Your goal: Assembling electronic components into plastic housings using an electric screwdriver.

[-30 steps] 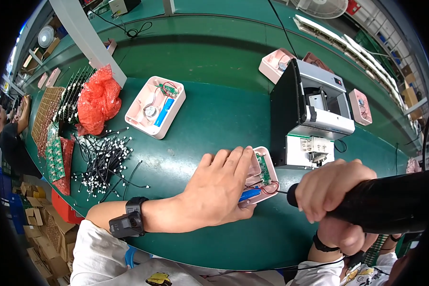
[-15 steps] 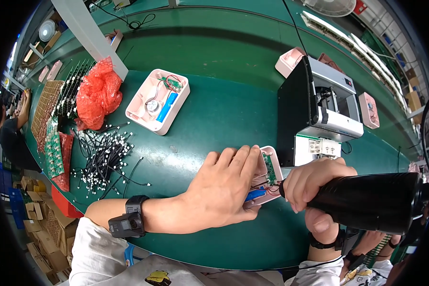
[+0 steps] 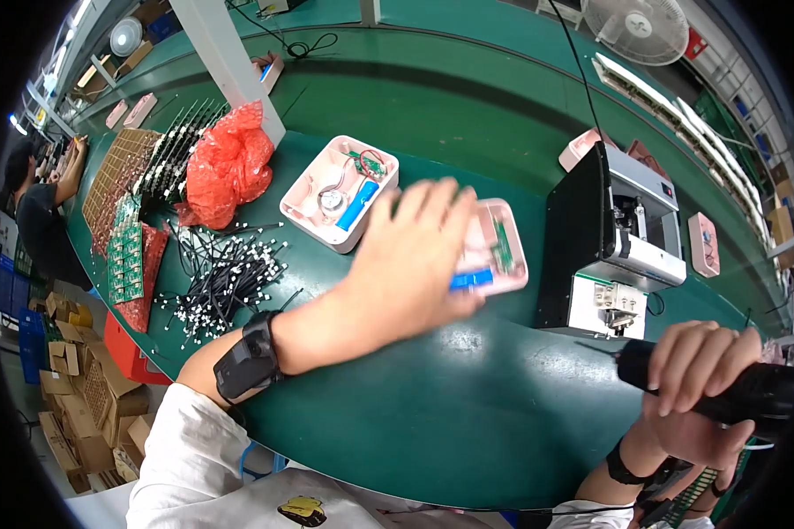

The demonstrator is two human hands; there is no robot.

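My left hand is slightly blurred, its fingers stretched out over the left side of a small pink plastic housing. Inside that housing are a green circuit board and a blue cylindrical battery; its left part is hidden by the hand, and contact is unclear. On the right, my right hand wraps round a black electric screwdriver held above the bench with its tip pointing left. Just beyond my left hand sits another pink housing, with a battery, a round metal part and a wired board.
A black and silver machine stands at the right. Left lie a heap of black cables with white plugs, red bubble wrap and circuit boards. A grey post rises behind. A person works at far left.
The screwdriver has come away from the small housing and moved right with my right hand. That housing has moved away from me and leftward, alongside my left hand. The view has shifted.
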